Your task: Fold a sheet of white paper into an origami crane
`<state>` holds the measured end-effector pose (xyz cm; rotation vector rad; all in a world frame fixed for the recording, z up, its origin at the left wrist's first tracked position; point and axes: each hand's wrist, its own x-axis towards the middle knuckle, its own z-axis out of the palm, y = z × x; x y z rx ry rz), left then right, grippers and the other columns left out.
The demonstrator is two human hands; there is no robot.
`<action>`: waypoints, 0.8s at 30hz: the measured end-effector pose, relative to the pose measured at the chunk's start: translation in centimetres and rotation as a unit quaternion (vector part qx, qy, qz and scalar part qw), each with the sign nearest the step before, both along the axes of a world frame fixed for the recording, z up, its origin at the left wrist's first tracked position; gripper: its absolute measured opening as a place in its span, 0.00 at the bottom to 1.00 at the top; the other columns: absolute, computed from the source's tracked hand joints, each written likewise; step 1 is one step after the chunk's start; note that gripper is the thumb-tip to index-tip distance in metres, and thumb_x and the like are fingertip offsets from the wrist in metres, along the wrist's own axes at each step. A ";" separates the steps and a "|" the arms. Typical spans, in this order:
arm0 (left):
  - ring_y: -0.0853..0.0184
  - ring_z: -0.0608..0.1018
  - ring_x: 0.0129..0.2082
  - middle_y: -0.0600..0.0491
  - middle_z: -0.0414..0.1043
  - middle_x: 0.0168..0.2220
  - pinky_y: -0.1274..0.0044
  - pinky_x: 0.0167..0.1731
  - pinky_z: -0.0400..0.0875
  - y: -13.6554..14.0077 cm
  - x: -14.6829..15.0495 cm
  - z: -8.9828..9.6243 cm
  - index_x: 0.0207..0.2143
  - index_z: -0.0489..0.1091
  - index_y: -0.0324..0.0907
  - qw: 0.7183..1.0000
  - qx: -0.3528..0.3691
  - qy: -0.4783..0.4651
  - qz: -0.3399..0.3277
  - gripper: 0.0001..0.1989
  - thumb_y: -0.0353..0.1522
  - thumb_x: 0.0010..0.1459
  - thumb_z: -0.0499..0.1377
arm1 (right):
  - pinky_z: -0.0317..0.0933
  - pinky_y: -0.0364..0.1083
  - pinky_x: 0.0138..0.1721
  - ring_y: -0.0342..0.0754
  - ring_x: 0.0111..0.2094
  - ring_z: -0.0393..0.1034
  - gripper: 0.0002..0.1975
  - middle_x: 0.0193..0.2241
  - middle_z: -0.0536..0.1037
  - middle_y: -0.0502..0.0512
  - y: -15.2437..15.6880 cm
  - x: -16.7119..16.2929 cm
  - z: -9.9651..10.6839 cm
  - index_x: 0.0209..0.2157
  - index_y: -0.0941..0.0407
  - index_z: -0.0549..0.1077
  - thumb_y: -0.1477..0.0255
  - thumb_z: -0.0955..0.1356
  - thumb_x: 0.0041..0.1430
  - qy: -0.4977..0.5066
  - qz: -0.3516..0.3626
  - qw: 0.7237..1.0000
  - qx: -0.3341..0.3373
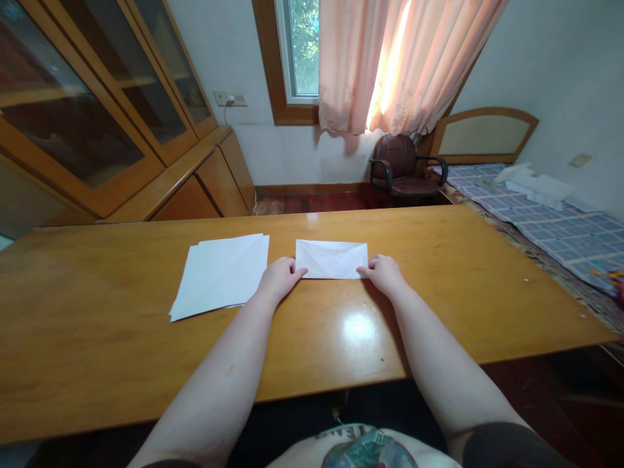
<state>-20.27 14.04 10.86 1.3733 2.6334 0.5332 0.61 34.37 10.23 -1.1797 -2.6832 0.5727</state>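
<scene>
A folded sheet of white paper lies on the wooden table in front of me, wider than it is deep, with crease lines across its face. My left hand pinches its near left corner, thumb on top and the other fingers curled at the edge. At the near right corner, my right hand grips it the same way, thumb over the paper. The fingers under the paper are partly hidden. Just left of my left hand rests a stack of white paper sheets, slightly uneven at the edges.
The wooden table spans the view. Beyond it stand a brown office chair and a curtained window. A glass-door cabinet is at left. On the right is a bed with a checked cover and white items.
</scene>
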 end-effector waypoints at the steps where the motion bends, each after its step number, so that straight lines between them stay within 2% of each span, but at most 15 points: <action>1: 0.65 0.71 0.29 0.52 0.70 0.28 0.76 0.27 0.60 0.1 0.1 0.0 0.24 0.67 0.42 1.000 -0.001 0.005 0.005 0.18 0.47 0.55 0.54 | 0.57 0.45 0.36 0.49 0.36 0.68 0.16 0.32 0.75 0.55 -0.1 0.0 0.1 0.22 0.56 0.76 0.58 0.68 0.52 -0.019 -0.012 1.000 0.006; 6: 0.64 0.72 0.32 0.51 0.70 0.29 0.75 0.32 0.63 0.4 0.3 -0.3 0.21 0.66 0.42 0.999 0.007 0.049 0.017 0.17 0.45 0.54 0.56 | 0.56 0.46 0.35 0.51 0.37 0.68 0.18 0.34 0.75 0.58 -0.4 -0.1 0.4 0.26 0.55 0.77 0.55 0.66 0.52 -0.077 -0.040 0.996 0.011; 9: 0.61 0.73 0.35 0.50 0.71 0.32 0.73 0.35 0.65 0.4 0.5 -0.3 0.21 0.69 0.43 0.997 -0.020 0.066 0.042 0.17 0.45 0.54 0.56 | 0.57 0.47 0.36 0.53 0.38 0.68 0.19 0.36 0.75 0.60 -0.6 -0.1 0.6 0.28 0.56 0.77 0.55 0.65 0.54 -0.105 -0.034 0.994 0.019; 11: 0.58 0.73 0.38 0.48 0.72 0.35 0.71 0.36 0.66 0.4 1.0 -0.1 0.27 0.72 0.43 0.994 -0.035 0.083 0.069 0.15 0.44 0.54 0.56 | 0.57 0.48 0.37 0.54 0.39 0.68 0.19 0.37 0.74 0.61 -0.7 -0.2 0.8 0.29 0.56 0.78 0.55 0.64 0.55 -0.122 -0.028 0.992 0.021; 14: 0.54 0.70 0.48 0.43 0.69 0.48 0.66 0.45 0.66 0.9 3.0 0.1 0.46 0.69 0.40 0.984 -0.011 0.146 0.099 0.18 0.39 0.56 0.56 | 0.58 0.49 0.39 0.54 0.41 0.68 0.20 0.39 0.73 0.62 -0.9 -0.3 1.0 0.31 0.56 0.78 0.55 0.63 0.56 -0.134 -0.024 0.990 0.020; 15: 0.55 0.67 0.53 0.42 0.64 0.54 0.65 0.50 0.63 1.2 3.7 0.1 0.51 0.66 0.40 0.983 0.000 0.166 0.075 0.19 0.36 0.57 0.55 | 0.58 0.49 0.39 0.55 0.41 0.68 0.19 0.39 0.73 0.62 -0.9 -0.3 1.1 0.32 0.56 0.77 0.55 0.63 0.56 -0.133 -0.025 0.991 0.019; 16: 0.56 0.64 0.57 0.43 0.61 0.58 0.65 0.54 0.59 1.5 4.5 0.0 0.53 0.64 0.40 0.984 0.004 0.175 0.024 0.20 0.33 0.58 0.53 | 0.58 0.49 0.40 0.55 0.42 0.68 0.19 0.39 0.73 0.62 -0.9 -0.4 1.1 0.33 0.56 0.77 0.56 0.64 0.56 -0.130 -0.029 0.991 0.018; 17: 0.58 0.61 0.59 0.45 0.58 0.60 0.66 0.58 0.55 1.8 5.2 -0.1 0.55 0.63 0.42 0.984 -0.001 0.170 -0.050 0.20 0.33 0.59 0.52 | 0.58 0.50 0.40 0.55 0.42 0.68 0.19 0.39 0.73 0.62 -0.9 -0.4 1.0 0.34 0.55 0.77 0.56 0.64 0.55 -0.126 -0.035 0.991 0.017; 19: 0.59 0.55 0.63 0.50 0.54 0.63 0.65 0.61 0.47 2.5 6.2 -0.6 0.58 0.60 0.46 0.969 -0.026 0.139 -0.204 0.23 0.39 0.61 0.51 | 0.59 0.50 0.41 0.55 0.42 0.68 0.18 0.39 0.74 0.61 -0.8 -0.4 0.9 0.34 0.55 0.76 0.55 0.65 0.54 -0.114 -0.045 0.992 0.012; 21: 0.57 0.51 0.65 0.51 0.50 0.65 0.61 0.62 0.43 2.8 6.5 -1.2 0.61 0.55 0.49 0.963 -0.054 0.105 -0.241 0.27 0.44 0.61 0.49 | 0.59 0.51 0.41 0.56 0.41 0.68 0.18 0.39 0.74 0.61 -0.7 -0.2 0.8 0.33 0.55 0.76 0.55 0.66 0.53 -0.106 -0.056 0.993 0.002; 24: 0.55 0.47 0.66 0.54 0.45 0.66 0.57 0.61 0.40 3.0 6.2 -1.9 0.64 0.48 0.52 0.968 -0.076 0.070 -0.227 0.30 0.47 0.61 0.46 | 0.59 0.53 0.43 0.58 0.43 0.67 0.19 0.40 0.74 0.62 -0.9 -0.1 0.9 0.35 0.56 0.75 0.55 0.68 0.50 -0.083 -0.085 0.993 0.007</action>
